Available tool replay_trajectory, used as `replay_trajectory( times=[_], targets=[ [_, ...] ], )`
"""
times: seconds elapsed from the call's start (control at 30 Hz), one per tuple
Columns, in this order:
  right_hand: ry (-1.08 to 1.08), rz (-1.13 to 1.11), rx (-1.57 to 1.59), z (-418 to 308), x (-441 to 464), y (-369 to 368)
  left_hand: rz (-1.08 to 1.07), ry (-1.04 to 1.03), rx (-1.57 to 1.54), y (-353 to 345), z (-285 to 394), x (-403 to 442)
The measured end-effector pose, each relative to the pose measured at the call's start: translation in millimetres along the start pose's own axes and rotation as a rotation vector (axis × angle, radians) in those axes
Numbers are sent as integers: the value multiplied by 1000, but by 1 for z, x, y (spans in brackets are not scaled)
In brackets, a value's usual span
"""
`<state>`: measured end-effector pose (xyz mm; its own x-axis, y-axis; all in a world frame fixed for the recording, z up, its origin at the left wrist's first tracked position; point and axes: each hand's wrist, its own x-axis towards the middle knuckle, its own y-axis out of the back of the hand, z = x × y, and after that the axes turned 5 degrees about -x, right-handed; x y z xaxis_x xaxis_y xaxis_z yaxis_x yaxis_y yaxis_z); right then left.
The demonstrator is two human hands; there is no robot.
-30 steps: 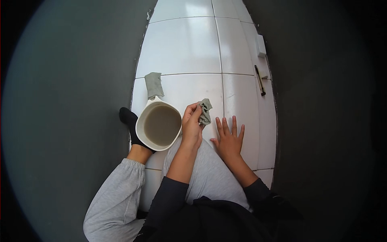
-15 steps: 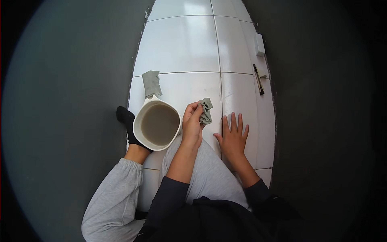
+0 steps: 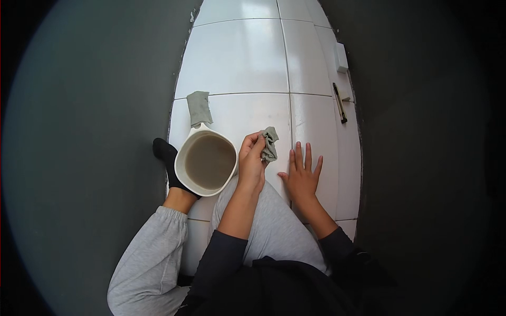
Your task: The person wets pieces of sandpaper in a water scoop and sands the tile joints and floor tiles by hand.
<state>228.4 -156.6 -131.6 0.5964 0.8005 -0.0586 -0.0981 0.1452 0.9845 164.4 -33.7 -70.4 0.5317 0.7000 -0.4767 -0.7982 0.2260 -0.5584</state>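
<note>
My left hand [image 3: 252, 160] is closed on a crumpled grey-green cloth [image 3: 269, 144], held between thumb and fingers just above the white tiles. To its left stands a white handled dipper [image 3: 181, 176] with murky brownish water [image 3: 211, 160] inside. Against the dipper's handle, a flat piece of similar grey-green cloth [image 3: 198, 108] lies on the tiles. My right hand [image 3: 302, 179] is palm down on the tiles, fingers spread, holding nothing.
White floor tiles [image 3: 232, 58] with dark joints stretch ahead between two dark grey surfaces. On the right edge lie a slim black and yellowish pen-like tool [image 3: 340, 103] and a small white block [image 3: 341, 58]. My black-socked foot [image 3: 167, 158] rests left of the dipper.
My right hand has slid slightly forward over the tiles, its fingers still spread. The left hand with the cloth and the dipper stay nearly the same.
</note>
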Motion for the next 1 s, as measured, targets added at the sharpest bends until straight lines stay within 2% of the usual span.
replay_trajectory(
  times=[0.13,0.33,0.4,0.63,0.8,1.0],
  targets=[
    [36,-62,-53,1,-16,10,-5,2,1,-2,1,0],
    [-24,-24,134,6,-8,15,-12,-2,5,2,-1,0],
    [-50,75,193,7,-3,8,-14,1,3,-1,0,0],
    [-32,44,75,7,-1,1,-4,6,-5,0,0,0],
    [62,-27,-44,3,-21,10,5,8,4,-1,0,-1],
    [39,-32,0,0,-18,6,-9,4,-8,-1,-2,0]
  ],
)
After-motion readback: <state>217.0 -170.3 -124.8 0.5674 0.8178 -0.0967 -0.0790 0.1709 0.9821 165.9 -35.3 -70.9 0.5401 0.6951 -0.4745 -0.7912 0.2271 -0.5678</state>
